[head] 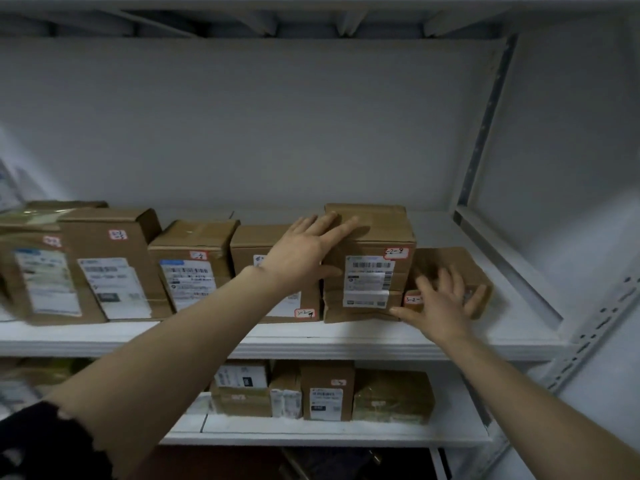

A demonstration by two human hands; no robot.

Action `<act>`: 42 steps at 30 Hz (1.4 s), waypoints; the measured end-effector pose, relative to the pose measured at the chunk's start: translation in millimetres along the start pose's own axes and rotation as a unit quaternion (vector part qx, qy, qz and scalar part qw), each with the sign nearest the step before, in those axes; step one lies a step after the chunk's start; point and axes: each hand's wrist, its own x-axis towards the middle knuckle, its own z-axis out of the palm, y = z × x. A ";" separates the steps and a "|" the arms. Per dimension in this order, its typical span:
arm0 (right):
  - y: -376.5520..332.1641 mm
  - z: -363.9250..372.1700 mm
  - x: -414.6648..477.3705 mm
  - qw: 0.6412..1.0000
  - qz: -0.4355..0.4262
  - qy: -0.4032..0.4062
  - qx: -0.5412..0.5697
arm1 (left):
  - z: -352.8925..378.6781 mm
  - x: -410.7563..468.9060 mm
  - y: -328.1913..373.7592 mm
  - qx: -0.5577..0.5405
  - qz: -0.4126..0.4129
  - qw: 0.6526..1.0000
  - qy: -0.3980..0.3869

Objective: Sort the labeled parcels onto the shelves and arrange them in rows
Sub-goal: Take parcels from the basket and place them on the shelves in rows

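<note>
Cardboard made up every parcel on the upper shelf, taped and stiff-looking, so each would likely keep its shape under a firm push and slide readily on the smooth white board. The tall parcel, with a red-edged tag near its top right corner, stood toward the right of the row, just beside its left neighbour. The left hand lay spread over its top left edge, fingers straight on the top and thumb down the near face. Just right of it sat the low parcel, at the row's right end. The right hand was spread flat against its near face, motion-blurred, pinching nothing. Both parcels seemed light enough for one hand. Their printed labels looked slick, so bare cardboard on opposite sides would probably give the surer hold.
</note>
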 end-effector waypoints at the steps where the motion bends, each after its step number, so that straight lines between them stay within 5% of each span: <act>1: -2.8 -3.9 -2.0 1.000 0.007 0.023 0.017 | -4.4 -4.3 -4.9 -0.005 -0.001 1.000 0.009; 4: -25.4 -26.6 -11.5 0.973 -0.021 0.199 0.116 | -20.8 -24.4 -35.5 0.021 -0.043 0.999 0.025; 8: -93.8 -53.8 -21.5 0.877 -0.260 0.378 0.141 | -30.7 -63.9 -89.9 0.064 -0.132 0.989 -0.002; 11: -157.3 -57.2 -26.7 0.891 -0.368 0.264 0.021 | -27.6 -85.9 -114.9 0.103 -0.167 0.980 -0.040; 13: -189.4 -51.6 -26.0 0.918 -0.355 0.161 -0.073 | -23.3 -93.8 -121.5 0.132 -0.176 0.974 -0.055; 16: -215.1 -42.9 -20.5 0.929 -0.318 0.113 -0.150 | -12.6 -100.2 -123.1 0.146 -0.172 0.973 -0.049; 23: -226.1 -22.2 -17.1 0.931 -0.306 0.131 -0.151 | 12.9 -108.1 -127.2 0.177 -0.170 0.968 0.044; 37: -229.2 -23.9 -14.8 0.949 -0.267 0.101 -0.130 | 12.1 -99.5 -126.8 0.146 -0.162 0.973 0.077; 42: -254.5 -38.0 -33.2 0.939 -0.302 0.147 -0.074 | 5.1 -124.3 -129.5 0.105 -0.163 0.972 0.134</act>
